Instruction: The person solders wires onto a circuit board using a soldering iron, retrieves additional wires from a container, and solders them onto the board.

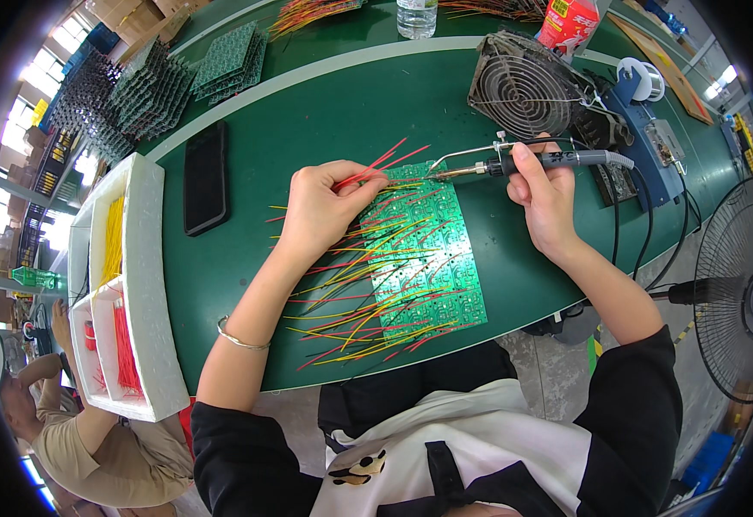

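At frame centre, the left hand (320, 207) pinches red wires (381, 165) over the board's (424, 258) top edge while the right hand (542, 194) grips a soldering iron (523, 162) pointing left at them.

green workbench (325, 103), bright windows (49, 60), concrete floor (557, 370)

- The left hand (320, 211) was laid palm down, its fingers pinched together at the tips.
- A thin bangle was worn on the bare left forearm.
- The right hand (544, 198) was closed in a pen-like grip, with the thumb raised.
- Both upper arms were covered by dark sleeves.
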Action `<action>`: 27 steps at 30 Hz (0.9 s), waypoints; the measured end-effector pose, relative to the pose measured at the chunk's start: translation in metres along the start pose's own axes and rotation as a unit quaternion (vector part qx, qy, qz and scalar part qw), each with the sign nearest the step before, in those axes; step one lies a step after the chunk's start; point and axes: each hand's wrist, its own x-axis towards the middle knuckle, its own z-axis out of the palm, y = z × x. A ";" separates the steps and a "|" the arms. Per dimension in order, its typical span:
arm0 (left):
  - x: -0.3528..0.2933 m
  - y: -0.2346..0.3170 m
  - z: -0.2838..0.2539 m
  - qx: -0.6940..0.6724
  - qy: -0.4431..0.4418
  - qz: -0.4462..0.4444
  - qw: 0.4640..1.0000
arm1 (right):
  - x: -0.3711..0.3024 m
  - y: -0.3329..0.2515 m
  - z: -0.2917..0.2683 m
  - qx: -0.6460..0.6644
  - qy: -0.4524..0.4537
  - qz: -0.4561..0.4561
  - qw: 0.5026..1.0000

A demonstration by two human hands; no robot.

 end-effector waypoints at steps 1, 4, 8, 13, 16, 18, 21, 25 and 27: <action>0.000 0.000 0.000 0.000 -0.001 -0.005 1.000 | 0.000 0.000 0.000 0.001 0.000 0.004 1.000; 0.000 0.002 0.000 0.001 -0.003 -0.010 1.000 | 0.000 0.001 -0.001 0.005 0.007 -0.001 1.000; 0.000 -0.001 0.000 0.005 0.001 -0.004 1.000 | 0.000 0.002 -0.002 0.012 0.008 -0.009 1.000; 0.000 0.001 0.000 0.004 0.001 0.001 1.000 | 0.001 0.000 -0.003 0.041 0.017 -0.013 0.999; 0.000 0.001 0.000 0.010 0.001 0.003 1.000 | 0.000 0.001 -0.005 0.012 0.003 -0.015 1.000; 0.000 0.002 -0.001 0.012 -0.001 0.005 1.000 | 0.002 -0.001 -0.005 0.016 0.009 -0.022 1.000; 0.000 0.001 0.000 0.008 0.004 0.033 0.999 | 0.002 -0.003 -0.005 0.021 0.015 -0.032 0.999; 0.000 -0.002 -0.001 -0.060 0.028 0.031 0.997 | 0.002 -0.003 -0.004 0.019 0.014 -0.029 0.999; -0.001 -0.003 -0.006 -0.070 0.029 0.008 0.997 | 0.002 -0.002 -0.005 0.022 0.012 -0.031 0.999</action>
